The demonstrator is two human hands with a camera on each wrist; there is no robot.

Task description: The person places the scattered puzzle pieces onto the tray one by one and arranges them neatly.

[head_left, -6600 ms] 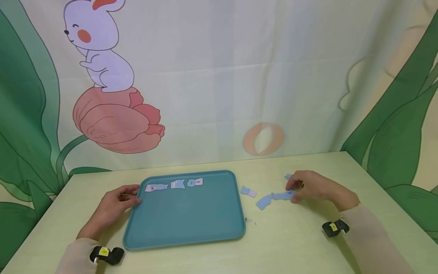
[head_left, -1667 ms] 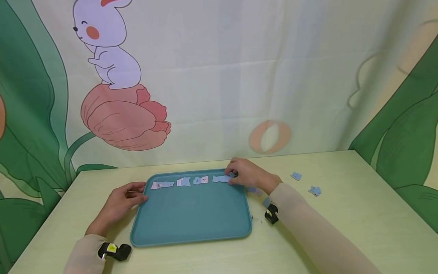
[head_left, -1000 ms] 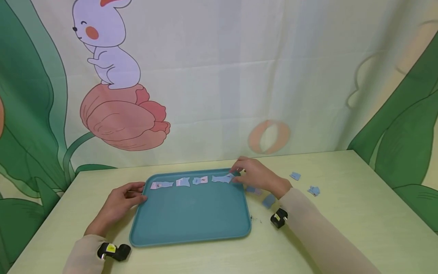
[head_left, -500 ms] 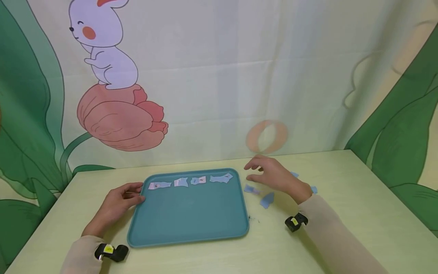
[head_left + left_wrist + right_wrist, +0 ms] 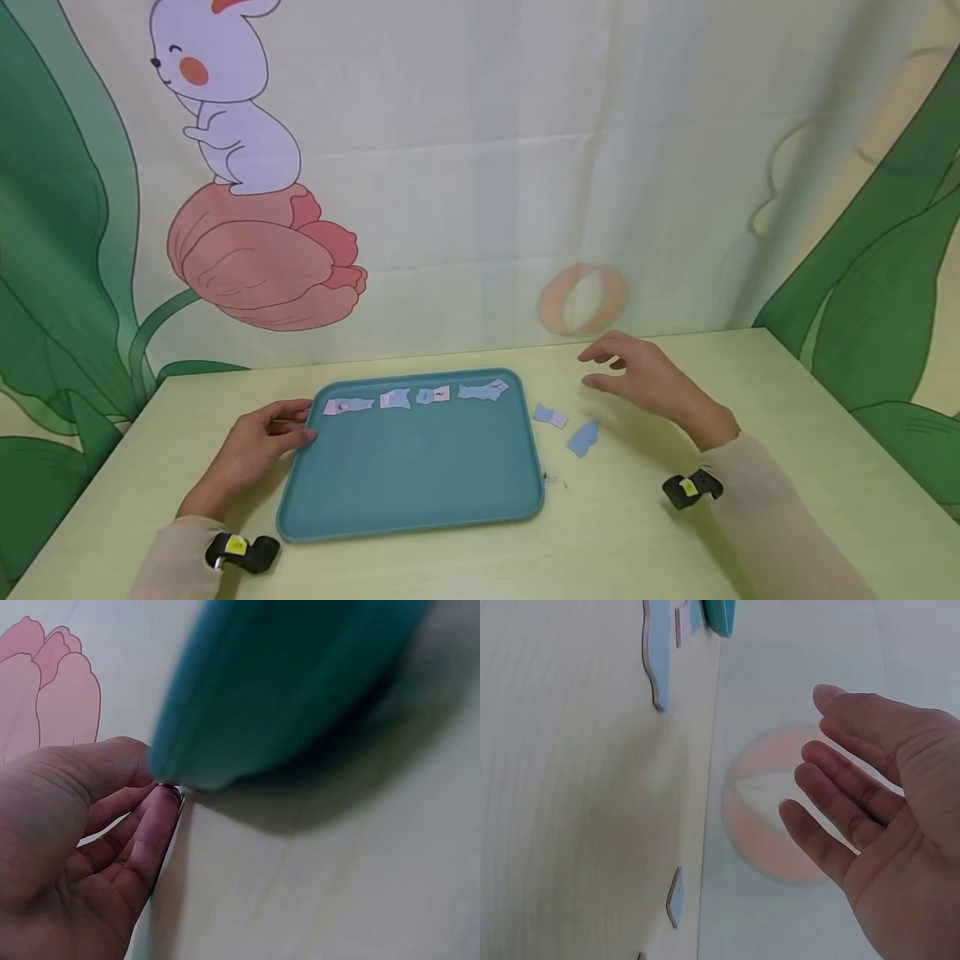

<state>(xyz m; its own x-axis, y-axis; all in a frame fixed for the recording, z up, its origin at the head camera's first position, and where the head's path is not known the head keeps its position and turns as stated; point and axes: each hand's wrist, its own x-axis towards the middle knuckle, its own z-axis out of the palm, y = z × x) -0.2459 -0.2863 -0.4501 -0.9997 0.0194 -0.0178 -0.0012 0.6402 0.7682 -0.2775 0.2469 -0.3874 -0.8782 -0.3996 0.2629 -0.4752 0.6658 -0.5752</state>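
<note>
The teal tray [image 5: 411,475] lies on the table, and my left hand [image 5: 251,446] pinches its left rim between thumb and fingers, seen closely in the left wrist view. Blue and pink puzzle pieces form a row along the tray's far side. The pink-ended strip [image 5: 348,406] is leftmost, and a blue piece with a forked end [image 5: 483,390] is rightmost. To the right, my right hand [image 5: 648,379] hovers above the table, holding nothing, its fingers spread apart in the right wrist view. Below and left of it lie a blue-pink piece [image 5: 551,416] and a wavy blue piece [image 5: 583,438].
A light wooden table [image 5: 600,533] carries everything, with a printed curtain [image 5: 450,208] hanging behind its far edge. Small dark marks [image 5: 551,477] are beside the tray's right rim. Another small piece [image 5: 676,898] shows in the right wrist view; in the head view the right hand hides that area.
My right hand took a blue puzzle piece from the right of the table, laid it at the row's right end, let go and withdrew rightward. My left hand stayed at the tray's rim.
</note>
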